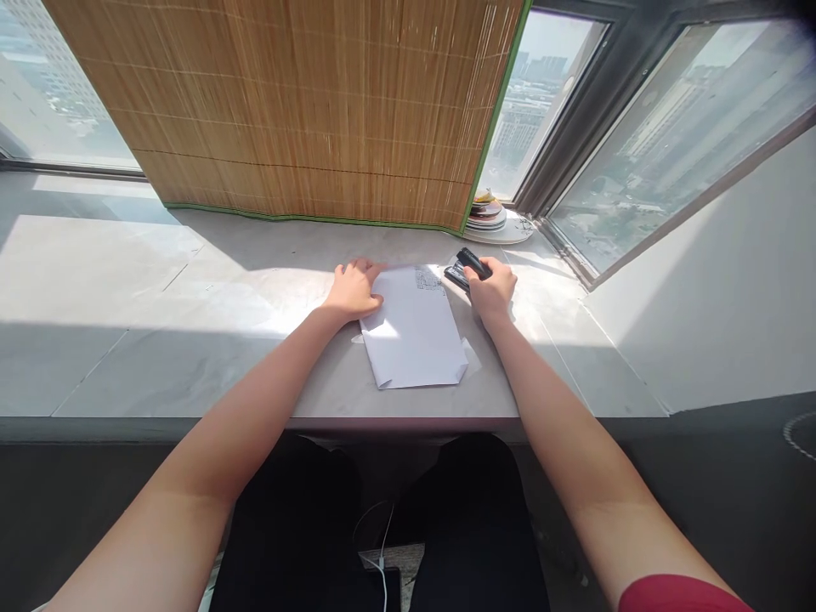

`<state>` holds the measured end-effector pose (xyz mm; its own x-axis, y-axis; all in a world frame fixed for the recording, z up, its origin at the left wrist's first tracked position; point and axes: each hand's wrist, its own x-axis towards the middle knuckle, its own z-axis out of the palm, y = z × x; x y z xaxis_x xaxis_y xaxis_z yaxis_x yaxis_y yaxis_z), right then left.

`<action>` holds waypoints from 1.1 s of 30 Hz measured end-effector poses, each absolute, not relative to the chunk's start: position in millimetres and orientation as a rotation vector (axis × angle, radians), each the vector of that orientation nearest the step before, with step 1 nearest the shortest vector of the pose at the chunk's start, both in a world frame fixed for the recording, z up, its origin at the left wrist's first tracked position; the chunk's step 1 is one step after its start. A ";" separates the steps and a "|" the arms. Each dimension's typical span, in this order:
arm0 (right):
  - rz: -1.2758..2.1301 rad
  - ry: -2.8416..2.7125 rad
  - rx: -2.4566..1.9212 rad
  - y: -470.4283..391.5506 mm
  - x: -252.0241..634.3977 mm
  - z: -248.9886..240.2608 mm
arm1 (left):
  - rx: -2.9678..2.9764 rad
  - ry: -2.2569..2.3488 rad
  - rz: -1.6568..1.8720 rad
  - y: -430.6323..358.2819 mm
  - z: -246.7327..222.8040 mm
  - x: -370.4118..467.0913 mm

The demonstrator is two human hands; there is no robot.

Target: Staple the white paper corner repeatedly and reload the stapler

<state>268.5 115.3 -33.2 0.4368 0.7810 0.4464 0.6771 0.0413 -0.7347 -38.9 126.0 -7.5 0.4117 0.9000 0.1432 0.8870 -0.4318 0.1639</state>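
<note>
A white sheet of paper [417, 331] lies on the pale sill, folded over at its two near corners, with small printed text near its far right corner. My left hand [354, 291] rests on the paper's left edge, thumb and fingers apart, keeping it against the surface. In my right hand [493, 289] is a black stapler [473, 261], gripped from the right side. Its jaws point left, close to the paper's far right corner. The part of the stapler inside my palm is hidden.
A bamboo blind [306, 110] with green edging hangs down to the sill's back. Stacked plates [494, 225] stand behind its right corner, beside the window frame. Clear film [472, 357] shows by the paper's right edge. Below the sill are my legs and a white cable [382, 563].
</note>
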 end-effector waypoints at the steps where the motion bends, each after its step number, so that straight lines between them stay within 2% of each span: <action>1: 0.138 -1.288 -1.687 115.2 268.1 -32.9 | 2.584 1.672 0.366 126.3 -7.5 -38.0; 4: 0.167 -1.324 -1.722 114.5 266.3 -31.3 | 2.607 1.712 0.453 126.7 -9.5 -32.8; 12: 0.180 -1.547 -1.531 114.6 259.3 -31.8 | 2.499 1.835 0.307 125.3 -12.5 -28.6; 33: 0.362 -1.866 -1.263 106.5 261.7 -26.2 | 2.210 1.982 0.528 138.2 -5.7 -57.4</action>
